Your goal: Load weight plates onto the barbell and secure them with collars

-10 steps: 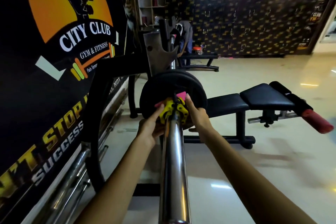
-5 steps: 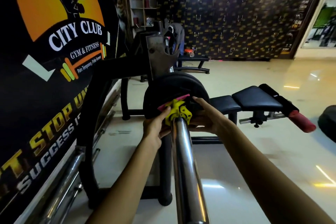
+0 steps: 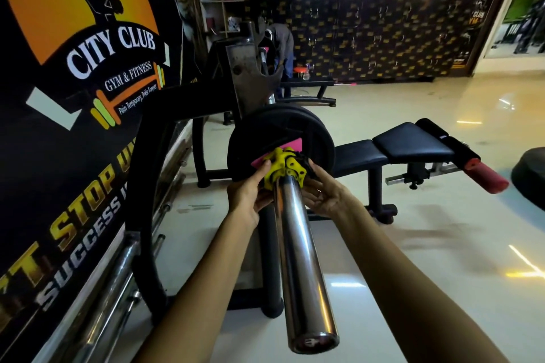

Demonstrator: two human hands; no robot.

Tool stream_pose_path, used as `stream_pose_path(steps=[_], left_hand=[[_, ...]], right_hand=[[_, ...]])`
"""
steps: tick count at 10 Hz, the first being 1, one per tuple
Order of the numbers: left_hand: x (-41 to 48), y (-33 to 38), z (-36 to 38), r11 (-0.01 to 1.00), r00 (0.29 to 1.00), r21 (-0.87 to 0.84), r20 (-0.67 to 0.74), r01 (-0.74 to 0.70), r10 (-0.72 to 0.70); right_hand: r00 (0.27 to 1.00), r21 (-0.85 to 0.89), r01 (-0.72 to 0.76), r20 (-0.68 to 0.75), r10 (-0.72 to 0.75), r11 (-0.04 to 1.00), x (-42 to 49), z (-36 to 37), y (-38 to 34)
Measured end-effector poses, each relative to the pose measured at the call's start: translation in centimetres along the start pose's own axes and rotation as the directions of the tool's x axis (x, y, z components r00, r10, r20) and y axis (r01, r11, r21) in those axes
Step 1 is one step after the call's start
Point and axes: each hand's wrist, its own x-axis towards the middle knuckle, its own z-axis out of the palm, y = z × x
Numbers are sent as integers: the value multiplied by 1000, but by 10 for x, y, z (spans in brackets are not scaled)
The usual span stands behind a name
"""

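A chrome barbell sleeve (image 3: 298,256) runs from the bottom of the view up to black weight plates (image 3: 312,138) resting on the rack. A yellow collar (image 3: 283,166) with a pink lever (image 3: 292,145) sits on the sleeve right against the outer plate. My left hand (image 3: 247,196) grips the collar's left side with fingertips on the yellow body. My right hand (image 3: 326,191) holds its right side, fingers wrapped around the black part. The bar's far end is hidden behind the plates.
A black bench (image 3: 413,146) with a red foot roller (image 3: 483,177) stands to the right. The rack's black frame (image 3: 141,174) curves on the left beside a printed wall banner (image 3: 73,97). A dark round object (image 3: 530,183) lies at the right edge. Pale floor spreads beyond.
My view has shifted right and closer. Both hands stay on the collar; the right hand has turned palm-up under its right side, and the pink lever is now tilted up to the right.
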Motion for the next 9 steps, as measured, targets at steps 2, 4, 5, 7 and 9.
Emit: stream_pose_path(steps=[2,4,5,7,9], left_hand=[[-5,2,2,1000,1000,3,6,11,-11],[-8,4,5,1000,1000,15,-22,-19,19],[-8,2,6,1000,998,17,-60,-23,24],[-8,1,0,996,998,76,-27,-49,51],[-23,-45,-79,356,808,883,43,-306,588]], right_hand=[[1000,-37,16,-24,-17,999,1,0,0],[998,-95,54,-19,-56,994,-1,1,-1],[998,-115,56,-7,-57,992,0,0,-1],[987,-227,158,79,-143,961,-3,-4,17],[939,-708,282,68,-336,647,-22,-54,112]])
